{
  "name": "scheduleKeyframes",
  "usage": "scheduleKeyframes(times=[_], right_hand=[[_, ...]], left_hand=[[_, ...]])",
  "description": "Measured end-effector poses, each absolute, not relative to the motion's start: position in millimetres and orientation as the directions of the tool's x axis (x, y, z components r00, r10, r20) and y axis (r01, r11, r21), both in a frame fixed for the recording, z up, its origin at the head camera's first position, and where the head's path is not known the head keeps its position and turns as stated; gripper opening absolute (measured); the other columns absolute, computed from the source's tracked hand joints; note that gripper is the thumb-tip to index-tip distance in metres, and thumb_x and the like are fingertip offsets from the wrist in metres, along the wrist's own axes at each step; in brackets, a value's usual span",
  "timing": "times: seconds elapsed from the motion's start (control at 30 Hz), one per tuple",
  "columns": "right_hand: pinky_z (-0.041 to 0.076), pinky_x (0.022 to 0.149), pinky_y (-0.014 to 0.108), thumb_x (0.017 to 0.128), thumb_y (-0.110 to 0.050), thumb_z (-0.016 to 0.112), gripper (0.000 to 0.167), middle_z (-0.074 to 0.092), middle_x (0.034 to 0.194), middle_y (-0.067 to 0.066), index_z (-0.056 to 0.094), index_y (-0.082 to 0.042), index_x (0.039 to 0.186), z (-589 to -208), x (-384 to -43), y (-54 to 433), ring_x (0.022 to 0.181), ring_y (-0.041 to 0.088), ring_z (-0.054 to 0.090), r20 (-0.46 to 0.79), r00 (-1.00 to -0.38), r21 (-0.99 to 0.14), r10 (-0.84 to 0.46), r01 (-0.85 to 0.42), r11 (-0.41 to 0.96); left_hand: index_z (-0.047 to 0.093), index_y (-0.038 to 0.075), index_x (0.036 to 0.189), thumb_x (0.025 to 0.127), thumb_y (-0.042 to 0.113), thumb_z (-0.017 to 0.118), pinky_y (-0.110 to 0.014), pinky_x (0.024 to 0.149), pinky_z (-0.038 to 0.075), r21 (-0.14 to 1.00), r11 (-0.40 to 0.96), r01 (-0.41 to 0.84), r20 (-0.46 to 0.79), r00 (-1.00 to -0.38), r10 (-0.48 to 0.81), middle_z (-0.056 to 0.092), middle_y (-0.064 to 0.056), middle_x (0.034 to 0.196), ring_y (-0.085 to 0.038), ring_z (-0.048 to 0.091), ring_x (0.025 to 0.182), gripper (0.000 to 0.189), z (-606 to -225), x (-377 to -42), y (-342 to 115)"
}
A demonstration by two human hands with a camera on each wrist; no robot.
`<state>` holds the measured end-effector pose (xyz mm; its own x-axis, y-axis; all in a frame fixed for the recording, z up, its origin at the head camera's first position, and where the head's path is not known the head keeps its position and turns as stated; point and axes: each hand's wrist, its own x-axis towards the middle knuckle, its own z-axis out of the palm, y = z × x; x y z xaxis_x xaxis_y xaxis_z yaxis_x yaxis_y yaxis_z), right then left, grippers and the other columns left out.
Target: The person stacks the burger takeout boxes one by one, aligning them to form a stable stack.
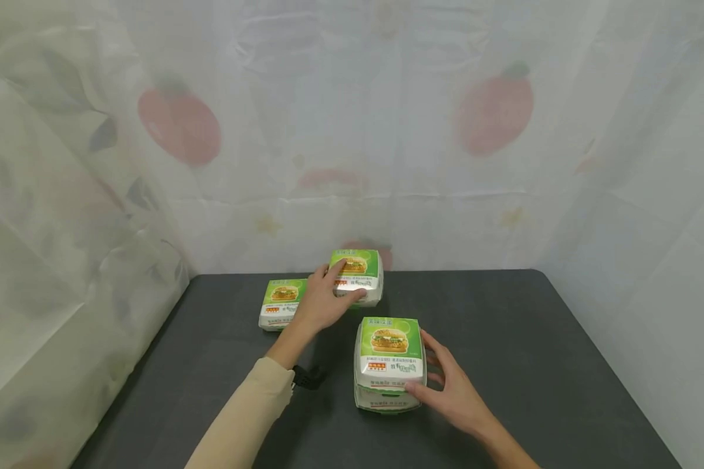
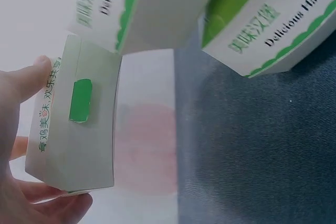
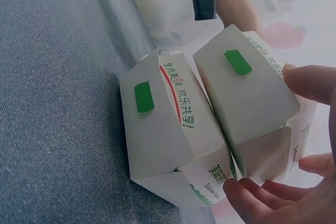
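Green-and-white burger boxes with a printed burger are on the dark table. My left hand (image 1: pixel 322 301) reaches to the back and grips one burger box (image 1: pixel 360 262) by its sides, thumb at the near edge. The left wrist view shows this held box (image 2: pixel 79 124) raised above the table surface. Nearer me stand two stacked boxes, the upper box (image 1: pixel 389 348) on the lower box (image 1: pixel 387 400). My right hand (image 1: pixel 454 391) holds the upper box from the right, thumb on its front and fingers along its side, as the right wrist view also shows.
Another burger box (image 1: pixel 278 306) sits at the back left, partly hidden behind the left hand. The dark table (image 1: pixel 493 326) ends at a pale curtain (image 1: pixel 352 130) with fruit prints. A black wrist device (image 1: pixel 309 376) hangs under the left sleeve.
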<state>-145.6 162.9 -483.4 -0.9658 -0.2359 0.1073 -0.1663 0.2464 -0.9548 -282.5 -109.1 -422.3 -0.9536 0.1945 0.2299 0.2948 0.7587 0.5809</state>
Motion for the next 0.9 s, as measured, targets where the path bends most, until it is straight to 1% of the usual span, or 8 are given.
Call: scheduleKeyframes(times=[0.23,0.43,0.63,0.8,0.9], right_hand=[[0.049,0.099,0.032,0.091,-0.025,0.080,0.092,0.029,0.160,0.009,0.022,-0.021,0.163,-484.1,-146.1,162.4,0.134,0.032,0.045,0.124,-0.959,-0.955,-0.256,-0.185,0.232],[0.048,0.100,0.031,0.091,-0.023,0.079,0.092,0.028,0.160,0.010,0.022,-0.021,0.163,-483.8,-145.7,162.3,0.136,0.033,0.044,0.121,-0.956,-0.959,-0.268,-0.183,0.218],[0.048,0.100,0.032,0.091,-0.023,0.080,0.094,0.028,0.161,0.011,0.021,-0.018,0.163,-482.8,-144.9,162.7,0.137,0.035,0.043,0.120,-0.956,-0.959,-0.267,-0.182,0.219],[0.049,0.100,0.032,0.091,-0.022,0.080,0.094,0.027,0.161,0.012,0.020,-0.015,0.163,-483.7,-145.0,165.5,0.137,0.037,0.043,0.125,-0.956,-0.958,-0.264,-0.186,0.220],[0.048,0.101,0.032,0.092,-0.022,0.079,0.093,0.027,0.161,0.012,0.020,-0.015,0.163,-484.1,-145.4,166.6,0.138,0.037,0.042,0.126,-0.955,-0.959,-0.268,-0.187,0.214]], left_hand=[[0.035,0.022,0.160,0.089,0.067,0.066,-0.064,0.103,0.040,0.575,0.753,0.319,0.271,-0.943,0.193,0.033,-0.021,0.158,-0.042,0.033,0.144,0.089,-406.4,-271.8,-111.2],[0.035,0.025,0.160,0.088,0.068,0.066,-0.063,0.103,0.040,0.592,0.739,0.322,0.279,-0.942,0.188,0.032,-0.018,0.159,-0.039,0.032,0.144,0.089,-396.1,-260.9,-114.0],[0.036,0.028,0.160,0.088,0.069,0.066,-0.063,0.103,0.040,0.593,0.727,0.345,0.299,-0.933,0.198,0.033,-0.016,0.159,-0.038,0.034,0.143,0.088,-388.8,-248.8,-116.9],[0.038,0.029,0.159,0.088,0.067,0.068,-0.064,0.103,0.039,0.597,0.708,0.376,0.323,-0.921,0.218,0.035,-0.015,0.158,-0.037,0.035,0.142,0.086,-382.7,-240.1,-115.5],[0.039,0.029,0.158,0.088,0.063,0.070,-0.061,0.102,0.041,0.605,0.691,0.396,0.337,-0.913,0.228,0.037,-0.014,0.156,-0.036,0.038,0.139,0.084,-379.8,-235.1,-113.9]])
